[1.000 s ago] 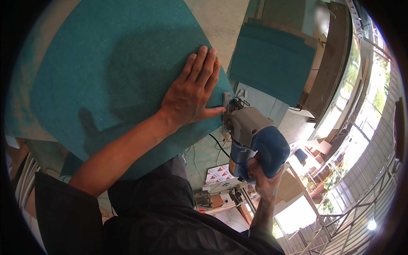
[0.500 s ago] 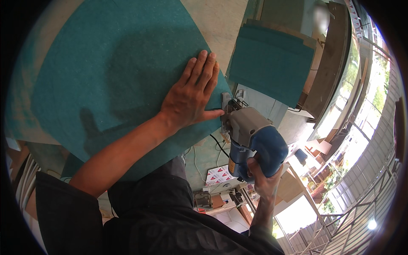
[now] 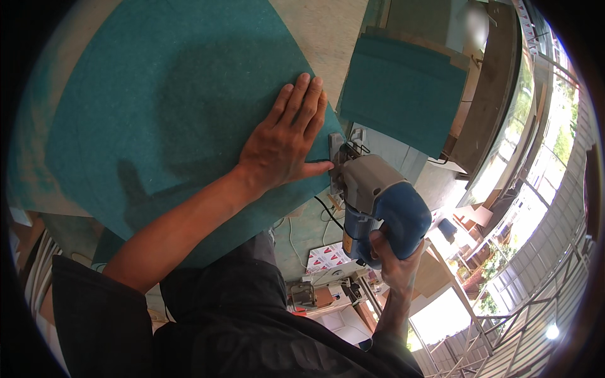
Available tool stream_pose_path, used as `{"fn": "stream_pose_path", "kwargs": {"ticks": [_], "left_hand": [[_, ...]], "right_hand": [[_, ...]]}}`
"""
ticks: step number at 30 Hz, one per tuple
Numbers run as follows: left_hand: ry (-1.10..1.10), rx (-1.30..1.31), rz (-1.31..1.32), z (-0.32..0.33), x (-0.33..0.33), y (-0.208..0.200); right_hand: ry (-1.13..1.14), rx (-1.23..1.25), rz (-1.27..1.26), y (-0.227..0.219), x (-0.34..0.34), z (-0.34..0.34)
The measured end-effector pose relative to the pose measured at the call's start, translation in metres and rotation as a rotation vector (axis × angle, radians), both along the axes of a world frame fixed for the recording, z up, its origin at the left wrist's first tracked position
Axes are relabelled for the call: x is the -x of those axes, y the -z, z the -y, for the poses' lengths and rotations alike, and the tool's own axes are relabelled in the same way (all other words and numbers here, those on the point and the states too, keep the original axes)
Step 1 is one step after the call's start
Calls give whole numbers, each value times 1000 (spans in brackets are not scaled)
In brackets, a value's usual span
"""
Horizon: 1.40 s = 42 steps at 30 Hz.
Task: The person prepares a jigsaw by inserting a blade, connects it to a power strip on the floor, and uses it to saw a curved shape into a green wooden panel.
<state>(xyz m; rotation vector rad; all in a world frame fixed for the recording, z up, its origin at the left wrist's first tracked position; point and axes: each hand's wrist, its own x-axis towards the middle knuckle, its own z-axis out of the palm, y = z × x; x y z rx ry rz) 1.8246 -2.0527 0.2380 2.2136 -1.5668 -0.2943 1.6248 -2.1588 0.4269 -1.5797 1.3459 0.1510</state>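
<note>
A large green board point(image 3: 189, 94) with a curved edge lies in front of me. My left hand point(image 3: 287, 135) rests flat on it near its right corner, fingers stretched out, with the thumb pointing at the tool. A blue and grey jigsaw point(image 3: 378, 192) sits at that corner, its metal base plate against the board's edge. My right hand point(image 3: 397, 261) is wrapped round the jigsaw's handle from below. Where the blade meets the board is hidden by the jigsaw's front.
Beyond the jigsaw lies a stack of smaller green boards point(image 3: 403, 94). A pale wooden sheet point(image 3: 321, 31) shows beside the large board. A black cord point(image 3: 329, 211) hangs near the jigsaw. A patterned white and red box point(image 3: 326, 258) stands lower down.
The jigsaw and my right hand have shifted slightly to the right. My left hand stays on the board in nearly the same place.
</note>
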Motion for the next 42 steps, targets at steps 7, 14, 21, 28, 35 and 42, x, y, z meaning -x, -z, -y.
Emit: {"fn": "stream_pose_path", "kwargs": {"ticks": [7, 14, 21, 28, 35, 42], "left_hand": [[4, 0, -4, -1, 0, 0], [1, 12, -9, -1, 1, 1], [2, 22, -26, -2, 1, 0], [7, 23, -25, -2, 1, 0], [-11, 27, -78, -2, 2, 1], [-3, 26, -63, -2, 0, -1]], "right_hand": [[-5, 18, 13, 0, -4, 1], [-42, 12, 12, 3, 2, 4], [-9, 13, -17, -1, -7, 4], [-30, 12, 8, 0, -7, 8], [-56, -6, 2, 0, -8, 12], [-118, 6, -7, 0, -5, 16]]}}
